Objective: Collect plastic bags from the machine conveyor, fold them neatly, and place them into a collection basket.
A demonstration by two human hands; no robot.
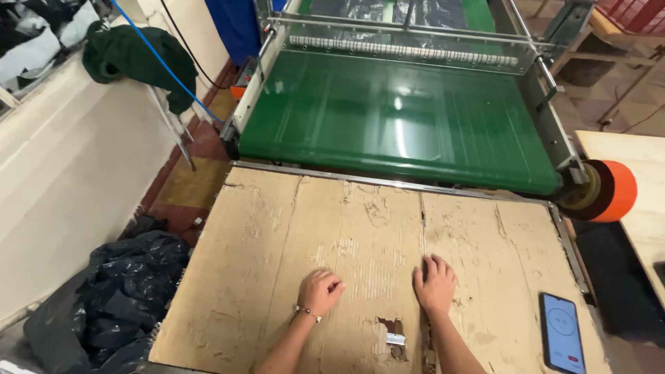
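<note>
My left hand (pixel 320 291) rests on a worn sheet of brown cardboard (pixel 277 235) that covers a metal-framed table, its fingers curled into a loose fist with nothing in it. A bracelet sits on that wrist. My right hand (pixel 435 282) lies flat, palm down, on the same cardboard a little to the right, fingers slightly apart and holding nothing. Beyond both hands runs a wide green conveyor belt (pixel 395 118) of a machine, bare on top.
A phone (pixel 562 331) with a lit screen lies at the cardboard's right edge. A torn hole (pixel 393 338) shows metal near my right forearm. Black plastic bags (pixel 111 298) heap on the floor at left. An orange roller end (pixel 613 190) juts out at right, beside a wooden table (pixel 634 166).
</note>
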